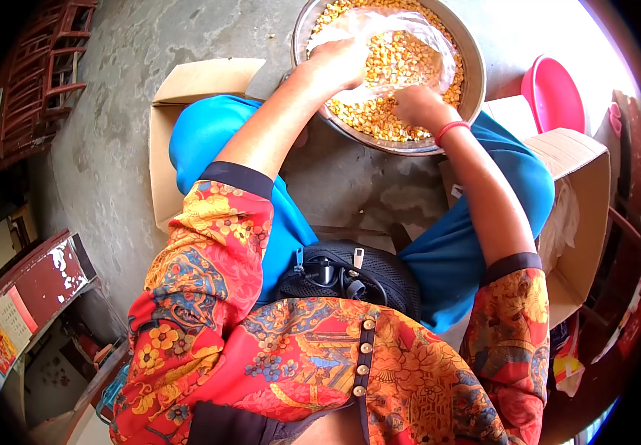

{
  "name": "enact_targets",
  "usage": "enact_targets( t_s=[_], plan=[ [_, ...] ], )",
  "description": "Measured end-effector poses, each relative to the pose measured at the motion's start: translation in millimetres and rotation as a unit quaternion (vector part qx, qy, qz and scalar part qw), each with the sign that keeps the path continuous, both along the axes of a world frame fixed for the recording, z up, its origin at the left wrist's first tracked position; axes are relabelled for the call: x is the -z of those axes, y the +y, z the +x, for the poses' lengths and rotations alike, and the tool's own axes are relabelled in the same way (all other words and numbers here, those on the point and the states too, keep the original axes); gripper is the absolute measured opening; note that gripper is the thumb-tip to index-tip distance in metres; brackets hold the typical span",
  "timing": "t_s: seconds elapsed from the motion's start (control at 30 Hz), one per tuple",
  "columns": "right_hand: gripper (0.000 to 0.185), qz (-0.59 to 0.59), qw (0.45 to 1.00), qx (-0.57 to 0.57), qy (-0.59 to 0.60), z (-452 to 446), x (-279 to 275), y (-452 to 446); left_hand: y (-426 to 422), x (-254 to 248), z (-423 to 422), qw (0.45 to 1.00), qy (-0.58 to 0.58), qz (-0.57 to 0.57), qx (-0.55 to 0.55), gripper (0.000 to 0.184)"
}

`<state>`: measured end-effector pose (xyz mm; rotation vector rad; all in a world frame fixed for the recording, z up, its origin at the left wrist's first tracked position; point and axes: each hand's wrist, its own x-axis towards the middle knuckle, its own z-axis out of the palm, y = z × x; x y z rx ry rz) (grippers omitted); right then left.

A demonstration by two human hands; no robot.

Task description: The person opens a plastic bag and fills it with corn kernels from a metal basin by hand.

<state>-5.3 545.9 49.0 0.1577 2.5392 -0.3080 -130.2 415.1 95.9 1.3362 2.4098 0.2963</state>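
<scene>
A clear plastic bag is spread over a large round metal basin of yellow corn kernels. My left hand is closed on the bag's left side, above the kernels. Lower and to the right, my right hand has its fingers curled at the bag's near edge, close to the kernels; its fingertips are partly hidden. The bag's mouth seems stretched between the two hands, with kernels visible through the film. A red band circles my right wrist.
The basin stands on a grey concrete floor beyond my knees. Open cardboard boxes flank my legs. At the right is a pink plastic tub. A black pouch with a cable sits at my waist. Reddish-brown furniture lines the left.
</scene>
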Motion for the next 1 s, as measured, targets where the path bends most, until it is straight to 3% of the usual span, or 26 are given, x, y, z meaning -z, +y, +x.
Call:
enact_targets(
  t_s=[0.13,0.23,0.3,0.33,0.47,0.57,0.63,0.7,0.77,0.83,0.87,0.9,0.97,1.0],
  plan=[
    [0.032,-0.089,0.995,0.006,0.044,2,10,-27,0,-1,0,0.999,-0.015,-0.033,0.006,0.026],
    [0.033,-0.127,0.986,-0.066,0.081,1,8,-32,-1,-12,3,0.999,-0.04,0.031,0.012,0.028],
    [0.024,-0.244,0.969,0.031,-0.029,-2,0,-27,4,-38,6,0.986,-0.111,-0.121,-0.018,0.039],
    [0.018,-0.287,0.947,0.094,-0.106,-7,-3,-24,4,-34,6,0.986,-0.111,-0.122,-0.018,0.039],
    [0.016,-0.372,0.898,0.141,-0.188,-15,-17,6,3,-19,0,0.991,-0.073,-0.088,-0.068,0.037],
    [0.02,-0.411,0.881,0.198,-0.124,-23,-46,17,0,-27,0,0.992,-0.064,-0.09,-0.054,0.037],
    [0.023,-0.426,0.876,0.209,-0.084,-28,-38,25,-1,-28,-2,0.993,-0.07,-0.087,-0.048,0.037],
    [0.027,-0.384,0.869,0.299,0.09,-35,-24,25,-2,-26,-4,0.993,-0.062,-0.099,-0.027,0.034],
    [0.029,-0.416,0.852,0.302,0.102,-40,-19,18,-3,-27,-5,0.994,-0.061,-0.083,-0.029,0.033],
    [0.028,-0.535,0.751,0.315,0.225,-38,-23,3,-2,-29,-5,0.995,-0.06,-0.068,-0.031,0.031],
    [0.025,-0.493,0.79,0.283,0.228,-38,-26,7,-2,-29,-6,0.996,-0.058,-0.066,-0.029,0.031],
    [0.025,-0.494,0.79,0.283,0.227,-38,-32,13,-2,-29,-7,0.996,-0.055,-0.063,-0.027,0.031],
    [0.022,-0.36,0.904,0.23,-0.018,-37,-45,23,-2,-29,-8,0.996,-0.055,-0.064,-0.027,0.031],
    [0.021,-0.382,0.902,0.186,-0.078,-33,-42,20,-2,-29,-8,0.996,-0.055,-0.063,-0.027,0.031]
  ],
)
